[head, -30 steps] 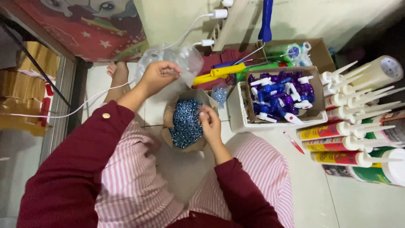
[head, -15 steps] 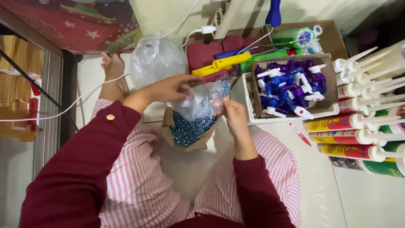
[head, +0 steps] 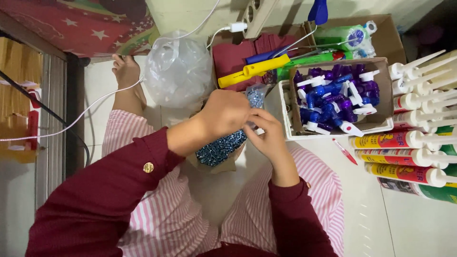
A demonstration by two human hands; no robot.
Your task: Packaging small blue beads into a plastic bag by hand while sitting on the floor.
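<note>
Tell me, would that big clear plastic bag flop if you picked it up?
Probably yes: the clear plastic bag looks thin and crumpled, so it would likely sag. It seems puffed and nearly empty, so probably light. Its glossy film may feel a bit slippery.

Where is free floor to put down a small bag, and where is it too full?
Bare floor shows beyond the right knee, below the sealant tubes. A narrower strip lies left of the foot. Around both hands, left hand and right hand, boxes crowd everything.

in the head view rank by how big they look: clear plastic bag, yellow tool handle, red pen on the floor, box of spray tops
1. Box of spray tops
2. Clear plastic bag, a close second
3. Yellow tool handle
4. Red pen
</note>
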